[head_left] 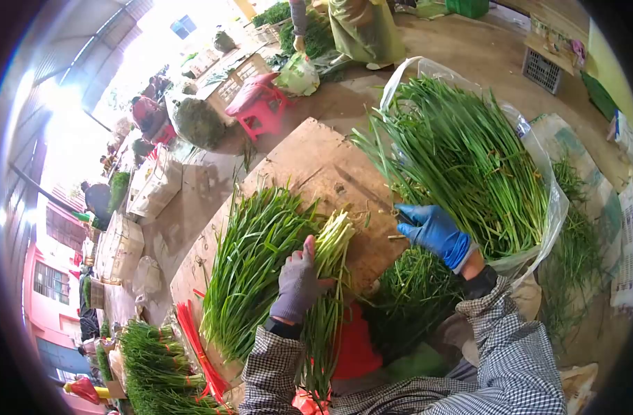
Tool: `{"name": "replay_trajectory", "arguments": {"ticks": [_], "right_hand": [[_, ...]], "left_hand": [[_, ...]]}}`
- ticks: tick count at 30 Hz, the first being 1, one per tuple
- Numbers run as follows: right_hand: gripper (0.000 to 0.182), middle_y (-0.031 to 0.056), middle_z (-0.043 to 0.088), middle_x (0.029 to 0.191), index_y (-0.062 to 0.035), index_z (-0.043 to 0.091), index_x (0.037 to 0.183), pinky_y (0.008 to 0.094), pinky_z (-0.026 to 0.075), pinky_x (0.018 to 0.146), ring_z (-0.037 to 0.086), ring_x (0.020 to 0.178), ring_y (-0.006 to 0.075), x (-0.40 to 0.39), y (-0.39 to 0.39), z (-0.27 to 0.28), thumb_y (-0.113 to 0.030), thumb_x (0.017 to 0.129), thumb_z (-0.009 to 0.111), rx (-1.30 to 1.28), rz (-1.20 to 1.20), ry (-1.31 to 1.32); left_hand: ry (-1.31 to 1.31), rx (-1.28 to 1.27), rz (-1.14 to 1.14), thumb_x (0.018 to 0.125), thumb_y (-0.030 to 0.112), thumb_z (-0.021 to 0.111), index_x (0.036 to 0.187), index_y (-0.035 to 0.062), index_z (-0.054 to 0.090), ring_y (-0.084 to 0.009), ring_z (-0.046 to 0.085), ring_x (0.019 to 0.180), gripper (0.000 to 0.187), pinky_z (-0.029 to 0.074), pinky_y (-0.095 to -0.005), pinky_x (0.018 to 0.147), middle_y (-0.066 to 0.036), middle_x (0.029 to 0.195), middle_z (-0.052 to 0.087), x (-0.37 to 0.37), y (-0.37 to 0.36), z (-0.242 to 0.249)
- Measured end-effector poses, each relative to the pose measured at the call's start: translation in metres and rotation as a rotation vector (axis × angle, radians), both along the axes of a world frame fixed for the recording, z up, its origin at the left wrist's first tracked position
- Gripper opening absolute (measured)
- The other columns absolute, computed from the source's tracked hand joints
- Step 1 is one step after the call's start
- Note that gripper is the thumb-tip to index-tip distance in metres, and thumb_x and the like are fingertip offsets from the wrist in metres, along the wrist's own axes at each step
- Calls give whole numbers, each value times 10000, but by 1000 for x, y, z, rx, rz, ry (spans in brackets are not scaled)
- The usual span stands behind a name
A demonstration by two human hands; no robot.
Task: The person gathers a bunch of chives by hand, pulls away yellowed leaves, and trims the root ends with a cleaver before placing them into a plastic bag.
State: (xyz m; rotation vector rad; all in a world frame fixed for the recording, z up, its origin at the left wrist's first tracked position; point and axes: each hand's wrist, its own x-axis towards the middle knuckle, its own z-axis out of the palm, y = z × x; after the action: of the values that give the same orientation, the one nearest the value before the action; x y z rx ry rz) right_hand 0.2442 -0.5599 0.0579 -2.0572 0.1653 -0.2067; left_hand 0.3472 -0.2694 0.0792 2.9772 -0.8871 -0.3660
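Slender leafy chive bundle (328,277), flat cardboard (316,162)

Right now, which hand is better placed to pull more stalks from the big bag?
Probably the right hand: it rests beside the bagged chives, while the left hand grips a chive bunch.

The grey-gloved left hand (299,280) grips a bundle of green chives (328,277) on a brown cardboard sheet (316,162); the blue-gloved right hand (435,232) holds a knife (372,197).
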Motion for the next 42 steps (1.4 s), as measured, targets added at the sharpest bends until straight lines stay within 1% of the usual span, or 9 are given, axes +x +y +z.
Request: {"name": "replay_trajectory", "arguments": {"ticks": [3, 5, 7, 13, 21, 26, 32, 35, 42], "right_hand": [[450, 215, 672, 1044, -2, 603, 1214, 359, 528, 790, 683, 929, 313, 0, 10, -22, -240, 840, 679, -3, 41, -100], [445, 191, 694, 966, -7, 600, 1231, 323, 529, 746, 692, 811, 209, -8, 26, 0, -186, 835, 698, -141, 185, 1], [435, 192, 691, 973, -20, 608, 1216, 363, 535, 756, 692, 845, 296, -19, 40, 1, -175, 820, 697, -317, 150, -96], [434, 200, 675, 1006, -45, 608, 1237, 395, 535, 774, 671, 893, 335, -23, 33, 3, -205, 839, 679, -229, -31, -219], [498, 228, 663, 977, -43, 581, 1277, 420, 528, 734, 668, 855, 358, -35, 53, -13, -249, 834, 673, -42, 27, -264], [515, 176, 693, 998, -103, 581, 1307, 336, 538, 739, 700, 815, 237, -36, 32, -21, -203, 819, 711, -140, -101, -172], [522, 132, 708, 906, -37, 561, 1298, 325, 515, 735, 663, 762, 164, -53, 63, -34, -167, 814, 708, 66, -80, -212], [435, 225, 674, 905, 8, 608, 1168, 385, 511, 713, 670, 771, 312, -56, 83, -42, -241, 826, 708, 297, -67, 19], [407, 163, 655, 773, 11, 613, 1119, 380, 508, 660, 642, 674, 304, -49, 131, -70, -271, 843, 712, 365, -214, -65]], "left_hand": [[22, -51, -66, 628, 416, 843, 1488, 76, 210, -368, 541, 1081, 1121, 460, -454, 904, -198, 1173, 541, -7, 9, -12], [26, -108, -80, 629, 419, 842, 1485, 63, 221, -373, 535, 1105, 1116, 453, -455, 920, -208, 1210, 531, -14, 10, -11], [46, -89, -43, 626, 436, 840, 1483, 45, 229, -386, 497, 1163, 1123, 416, -460, 970, -234, 1286, 488, -20, 10, -6], [-363, -108, -196, 616, 564, 800, 1478, 22, 240, -464, 379, 1263, 1162, 290, -553, 1057, -304, 1388, 368, -47, 3, 22], [-304, 123, -122, 559, 639, 794, 1522, 45, 101, -465, 238, 1386, 1327, 154, -592, 1124, -311, 1488, 241, -50, -6, -18], [-78, -28, -87, 555, 620, 813, 1521, 56, 116, -392, 481, 1202, 1318, 410, -449, 997, -254, 1324, 460, -27, 1, -13], [-18, 12, -33, 679, 614, 746, 1471, 43, 279, -371, 539, 1112, 1082, 452, -441, 940, -208, 1222, 532, -8, 5, -15], [27, -69, -7, 757, 568, 708, 1461, 117, 329, -376, 563, 1094, 918, 474, -444, 911, -216, 1199, 563, -6, 8, -15], [311, -650, 11, 822, 327, 731, 1356, 69, 459, -308, 638, 1032, 652, 495, -380, 876, -162, 1137, 652, -3, 22, -30]]}}
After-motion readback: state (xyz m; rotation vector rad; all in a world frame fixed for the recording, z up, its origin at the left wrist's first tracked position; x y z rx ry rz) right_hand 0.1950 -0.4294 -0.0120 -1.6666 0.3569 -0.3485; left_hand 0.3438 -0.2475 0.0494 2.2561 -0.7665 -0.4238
